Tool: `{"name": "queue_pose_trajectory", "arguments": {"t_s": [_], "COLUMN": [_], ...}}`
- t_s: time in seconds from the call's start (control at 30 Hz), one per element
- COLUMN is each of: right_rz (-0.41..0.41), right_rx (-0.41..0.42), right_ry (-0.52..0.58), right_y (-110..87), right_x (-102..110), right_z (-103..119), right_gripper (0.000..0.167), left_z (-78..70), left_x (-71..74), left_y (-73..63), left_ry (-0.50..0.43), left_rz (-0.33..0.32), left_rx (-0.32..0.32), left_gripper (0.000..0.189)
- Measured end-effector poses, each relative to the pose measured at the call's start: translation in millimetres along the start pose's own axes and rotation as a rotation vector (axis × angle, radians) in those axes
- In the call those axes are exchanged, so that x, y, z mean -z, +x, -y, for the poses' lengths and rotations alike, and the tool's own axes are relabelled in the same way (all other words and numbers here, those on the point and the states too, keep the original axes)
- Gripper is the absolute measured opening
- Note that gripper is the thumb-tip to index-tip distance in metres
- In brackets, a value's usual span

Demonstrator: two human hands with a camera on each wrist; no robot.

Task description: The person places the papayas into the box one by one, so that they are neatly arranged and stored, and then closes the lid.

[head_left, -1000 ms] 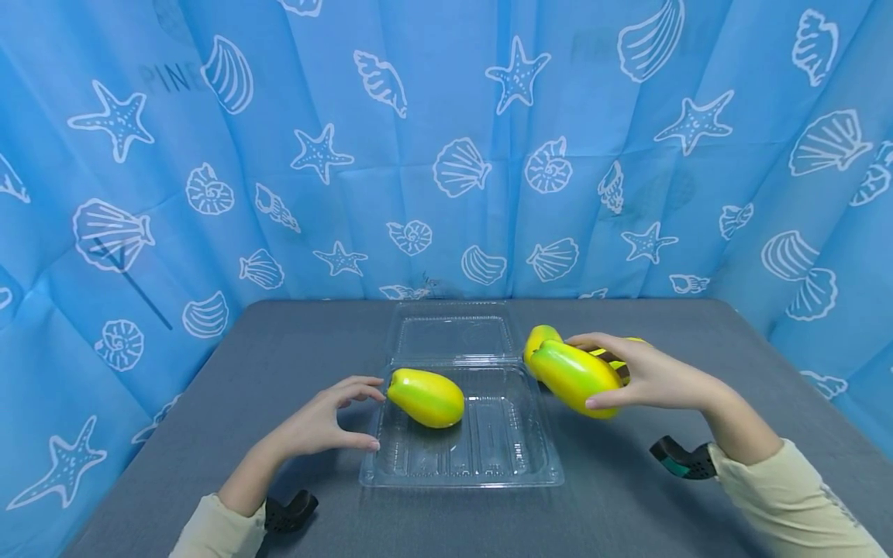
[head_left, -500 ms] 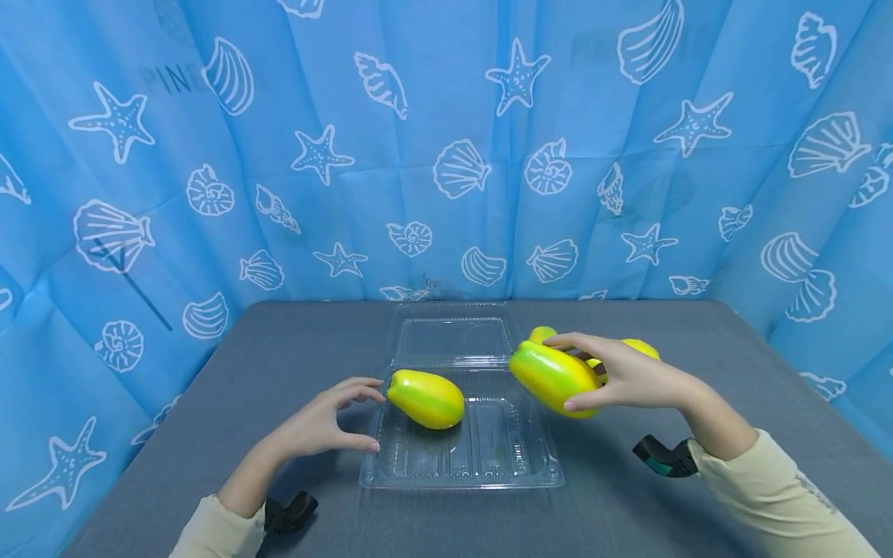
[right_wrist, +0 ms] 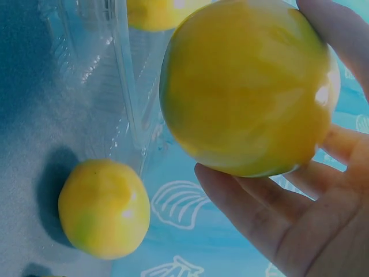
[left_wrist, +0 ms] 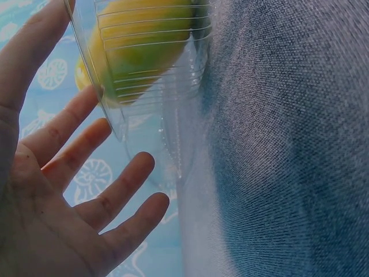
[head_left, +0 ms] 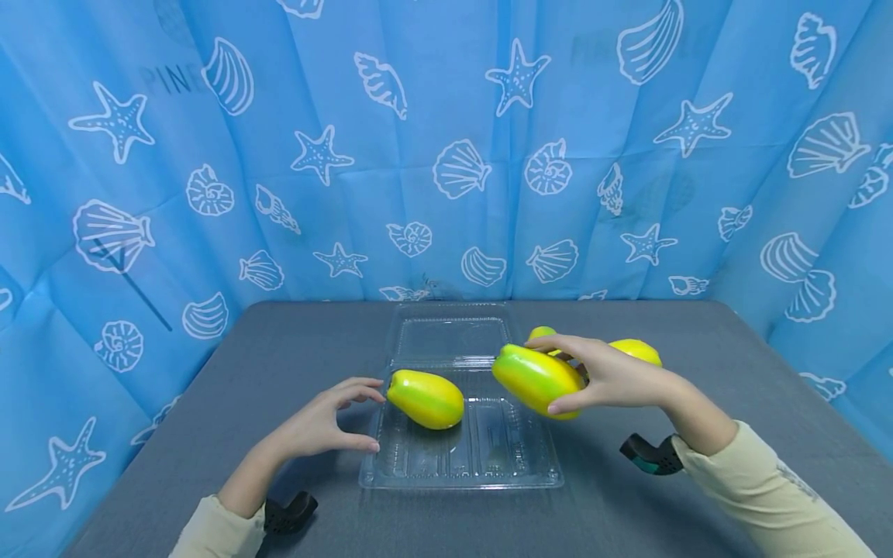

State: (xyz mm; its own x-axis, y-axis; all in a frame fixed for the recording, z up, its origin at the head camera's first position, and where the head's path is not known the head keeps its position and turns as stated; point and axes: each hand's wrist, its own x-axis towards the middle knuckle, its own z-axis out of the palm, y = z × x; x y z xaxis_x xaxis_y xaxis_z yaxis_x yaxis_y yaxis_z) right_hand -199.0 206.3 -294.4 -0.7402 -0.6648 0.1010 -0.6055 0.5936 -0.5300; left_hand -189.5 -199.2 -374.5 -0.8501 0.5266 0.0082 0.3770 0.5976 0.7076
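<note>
My right hand (head_left: 607,373) grips a yellow-green papaya (head_left: 536,378) between thumb and fingers, lifted over the right side of a clear plastic container (head_left: 498,482). In the right wrist view this papaya (right_wrist: 248,86) nearly fills the grasp. Another papaya (head_left: 427,399) lies in the container's left half, its narrow end at the left wall. Beside that wall is my left hand (head_left: 333,418), thumb and fingers spread around nothing. The left wrist view has the fingertips (left_wrist: 92,95) right at the container's rim, with the lying papaya (left_wrist: 144,46) showing through the wall.
Behind my right hand, a papaya (head_left: 636,351) and the tip of another papaya (head_left: 542,332) show on the grey table (head_left: 293,341). The container's lid (head_left: 453,333) lies folded back toward the shell-patterned blue curtain (head_left: 432,101).
My right hand has carried its papaya leftward, from beside the container to over its right part, uncovering more of the papaya behind. My left hand has stayed in place.
</note>
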Motion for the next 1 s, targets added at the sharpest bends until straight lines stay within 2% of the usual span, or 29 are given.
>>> {"name": "queue_pose_trajectory", "arguments": {"t_s": [0.43, 1.0], "right_rz": [0.046, 0.106], "right_rx": [0.032, 0.065], "right_ry": [0.055, 0.036], "right_y": [12.1, 27.9], "right_x": [-3.8, -9.0], "right_z": [10.9, 28.0], "right_gripper": [0.072, 0.075], "left_z": [0.7, 1.3], "left_x": [0.4, 0.4], "left_y": [-0.4, -0.5], "left_ry": [-0.004, 0.0], "left_rz": [0.0, -0.003], "left_rx": [-0.005, -0.019], "left_gripper": [0.053, 0.053]}}
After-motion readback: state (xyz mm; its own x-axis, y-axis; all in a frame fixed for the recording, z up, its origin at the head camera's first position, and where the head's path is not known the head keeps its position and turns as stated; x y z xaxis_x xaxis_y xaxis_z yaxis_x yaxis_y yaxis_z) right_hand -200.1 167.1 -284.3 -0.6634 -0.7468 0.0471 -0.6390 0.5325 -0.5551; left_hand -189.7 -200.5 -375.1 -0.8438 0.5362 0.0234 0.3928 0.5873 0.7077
